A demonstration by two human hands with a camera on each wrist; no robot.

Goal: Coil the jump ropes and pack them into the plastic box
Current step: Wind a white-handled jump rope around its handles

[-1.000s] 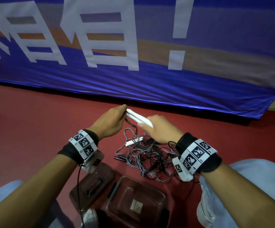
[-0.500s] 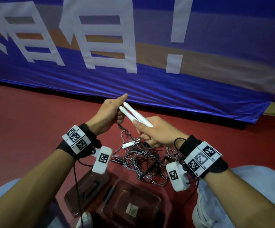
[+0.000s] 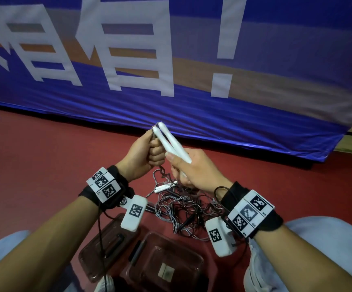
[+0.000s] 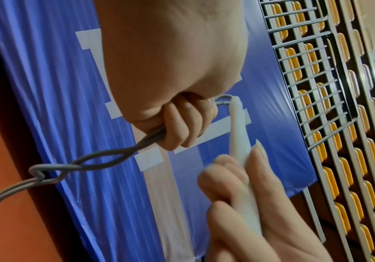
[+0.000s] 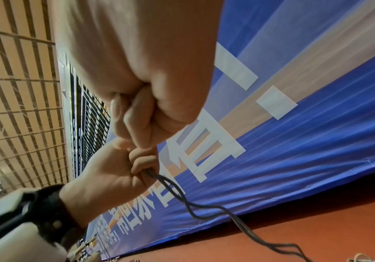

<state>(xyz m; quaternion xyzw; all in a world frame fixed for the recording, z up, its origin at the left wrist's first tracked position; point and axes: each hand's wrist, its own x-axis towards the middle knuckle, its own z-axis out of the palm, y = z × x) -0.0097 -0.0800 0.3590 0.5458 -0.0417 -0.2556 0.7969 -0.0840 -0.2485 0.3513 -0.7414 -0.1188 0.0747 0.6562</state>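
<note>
A: What lies on the red floor (image 3: 44, 165), biggest thing first?

B: Far off hangs the blue banner (image 3: 255, 123). Near the person's knees sits the clear plastic box (image 3: 196, 260), open and holding no rope that I can see, with its lid (image 3: 86, 258) just to the left. Between box and hands lies the tangled pile of jump ropes (image 3: 183, 209), thin grey and dark cords knotted over each other, a small white handle (image 3: 163, 187) resting on its far edge.

A: And the rope being worked?

B: Its two white handles (image 3: 172, 142) are held side by side above the pile. The right hand (image 3: 194, 173) is wrapped around their near ends, fingers curled tight. The left hand (image 3: 143, 154) is fisted around the doubled grey cord (image 4: 105, 157) just below the handle tips.

A: How will it handle?

B: Light, I judge. The handles look stiff and smooth, a sound place to hold. The cord looks springy and slick; in the left wrist view the two strands twist over each other with a kink, so it likely resists lying flat and may spring open once coiled.

A: Where to grip, then?

B: Keep the handles together in one hand, and draw the doubled cord through the other close to the handles. The trailing end runs toward the pile and could snag.
</note>
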